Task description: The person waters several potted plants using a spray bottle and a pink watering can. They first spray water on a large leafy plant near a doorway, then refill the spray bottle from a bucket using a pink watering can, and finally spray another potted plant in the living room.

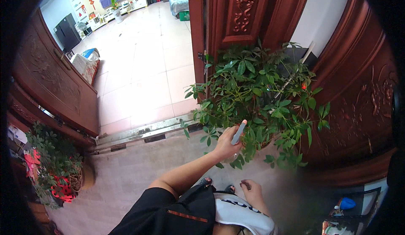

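Note:
My left hand (228, 142) is closed around a spray bottle (239, 133) with a grey head and an orange nozzle tip. The nozzle points up and away, at the lower leaves of a large leafy potted plant (253, 89). Most of the bottle's body is hidden by my hand and the leaves. My right hand (251, 187) hangs low near my body with its fingers curled; nothing shows in it. Leaves cover most of the plant's pot.
A metal threshold (145, 129) crosses an open doorway. Carved wooden doors (57, 76) flank it. Another potted plant (53, 159) stands at the left, beside red cloth. A rack (357, 216) holding a blue item is at the lower right. Pale tiles (152, 76) cover the room's floor.

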Tool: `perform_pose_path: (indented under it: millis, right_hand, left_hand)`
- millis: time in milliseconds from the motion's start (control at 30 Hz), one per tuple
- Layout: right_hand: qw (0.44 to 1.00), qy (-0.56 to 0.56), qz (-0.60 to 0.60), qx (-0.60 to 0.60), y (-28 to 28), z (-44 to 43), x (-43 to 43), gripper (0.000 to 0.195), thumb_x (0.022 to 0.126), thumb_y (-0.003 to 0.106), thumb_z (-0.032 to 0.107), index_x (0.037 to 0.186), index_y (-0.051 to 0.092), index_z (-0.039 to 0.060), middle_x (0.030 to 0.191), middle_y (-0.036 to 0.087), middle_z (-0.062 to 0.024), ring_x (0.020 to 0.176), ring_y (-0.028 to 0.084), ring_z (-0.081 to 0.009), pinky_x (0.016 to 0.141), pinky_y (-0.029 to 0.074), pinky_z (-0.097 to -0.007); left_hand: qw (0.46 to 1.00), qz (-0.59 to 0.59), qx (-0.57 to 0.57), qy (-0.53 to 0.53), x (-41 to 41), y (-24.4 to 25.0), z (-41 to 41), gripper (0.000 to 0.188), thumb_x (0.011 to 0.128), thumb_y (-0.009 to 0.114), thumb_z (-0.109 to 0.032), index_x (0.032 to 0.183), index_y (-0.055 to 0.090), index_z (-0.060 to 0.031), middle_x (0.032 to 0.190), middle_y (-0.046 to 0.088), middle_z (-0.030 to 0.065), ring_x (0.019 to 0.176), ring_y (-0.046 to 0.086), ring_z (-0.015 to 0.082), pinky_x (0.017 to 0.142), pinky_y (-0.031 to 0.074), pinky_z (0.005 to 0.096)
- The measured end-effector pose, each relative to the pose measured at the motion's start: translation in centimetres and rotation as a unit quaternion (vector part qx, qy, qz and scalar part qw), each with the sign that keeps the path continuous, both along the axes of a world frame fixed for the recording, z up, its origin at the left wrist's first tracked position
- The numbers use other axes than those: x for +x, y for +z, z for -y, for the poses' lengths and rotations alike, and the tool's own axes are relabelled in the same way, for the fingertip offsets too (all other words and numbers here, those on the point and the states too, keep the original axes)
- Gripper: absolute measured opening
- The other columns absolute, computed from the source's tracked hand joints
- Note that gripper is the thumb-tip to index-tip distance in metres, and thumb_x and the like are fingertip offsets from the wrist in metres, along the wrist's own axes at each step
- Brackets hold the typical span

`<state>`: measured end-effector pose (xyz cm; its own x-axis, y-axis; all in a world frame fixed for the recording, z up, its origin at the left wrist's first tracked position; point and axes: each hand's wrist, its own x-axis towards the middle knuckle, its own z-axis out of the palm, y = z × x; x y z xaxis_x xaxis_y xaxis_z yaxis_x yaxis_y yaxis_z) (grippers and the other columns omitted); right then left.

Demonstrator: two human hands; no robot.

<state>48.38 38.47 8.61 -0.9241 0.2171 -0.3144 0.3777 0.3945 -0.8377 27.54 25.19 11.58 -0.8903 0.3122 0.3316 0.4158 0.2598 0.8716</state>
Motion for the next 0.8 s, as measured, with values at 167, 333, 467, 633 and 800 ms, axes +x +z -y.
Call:
perform_pose_path:
  millis: [167,333,467,633,800]
  right_hand:
    - [1.000,0.006,0.006,-0.008,-0.1,0.0,0.1,0.020,0.086,0.062,0.008,0.101,0.064,-0.0050,0.089,0.070,-0.0143,0.081,0.067,-0.0177,0.072,0.052,-0.0290]
    - [1.000,0.006,0.007,0.000,0.6,0.2,0.1,0.020,0.085,0.062,0.008,0.101,0.065,-0.0042,0.086,0.069,-0.0124,0.079,0.066,-0.0160,0.071,0.051,-0.0274]
    - [1.000,-0.001,0.001,-0.003,0.5,0.0,0.0,0.020,0.085,0.063,0.010,0.099,0.065,-0.0039,0.084,0.069,-0.0113,0.076,0.065,-0.0151,0.069,0.051,-0.0273]
    - [1.000,-0.006,0.018,-0.008,1.8,0.1,-0.5,0.020,0.085,0.064,0.011,0.098,0.065,-0.0044,0.084,0.070,-0.0116,0.076,0.066,-0.0152,0.069,0.051,-0.0269]
    - [0.999,-0.019,0.007,-0.041,0.9,-0.2,0.1,0.021,0.085,0.064,0.011,0.098,0.065,-0.0046,0.085,0.070,-0.0127,0.077,0.066,-0.0157,0.069,0.051,-0.0271]
  left_hand:
    - [0.994,0.103,-0.023,0.004,-1.6,-0.6,-0.1,0.035,0.069,0.062,-0.009,0.103,0.055,-0.0072,0.094,0.059,0.0127,0.091,0.057,0.0331,0.079,0.046,0.0407]
    - [0.996,0.074,0.009,0.044,-2.6,-0.9,-0.3,0.030,0.067,0.064,-0.008,0.096,0.057,-0.0079,0.087,0.060,0.0113,0.087,0.059,0.0325,0.076,0.046,0.0406]
    - [0.995,0.104,-0.010,-0.003,-3.2,-0.1,-0.5,0.030,0.067,0.063,-0.008,0.096,0.057,-0.0081,0.087,0.060,0.0110,0.087,0.058,0.0328,0.078,0.046,0.0413]
    - [0.998,0.012,0.021,0.050,-3.6,-0.1,-1.2,0.029,0.068,0.063,-0.009,0.096,0.057,-0.0079,0.086,0.060,0.0102,0.085,0.059,0.0319,0.076,0.047,0.0413]
    - [0.997,0.068,-0.022,-0.003,-4.2,-0.1,-1.6,0.031,0.069,0.062,-0.009,0.099,0.057,-0.0070,0.088,0.060,0.0107,0.087,0.059,0.0327,0.077,0.047,0.0413]
